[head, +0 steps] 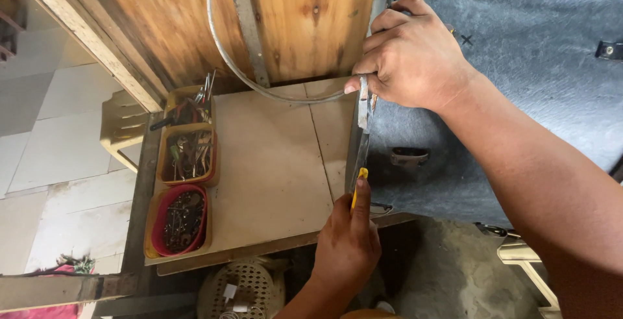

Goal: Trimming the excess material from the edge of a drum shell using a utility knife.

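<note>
My right hand (411, 54) presses on a grey felt-covered panel (519, 85) at its left edge, with thumb and fingers pinching a narrow metal strip (363, 105) that runs down that edge. My left hand (348, 241) grips a yellow-handled tool (359, 186), its tip set against the lower part of the same edge. The panel lies over a plywood work board (272, 163). A small metal bracket (409, 157) is fixed on the felt near the strip.
A thin metal hoop (224, 46) and a flat metal bar (250, 33) lean on a wooden panel (305, 14) at the back. Yellow trays (188, 153) and a red bowl (182, 220) hold small hardware at the board's left. A plastic chair (120, 127) and tiled floor lie beyond.
</note>
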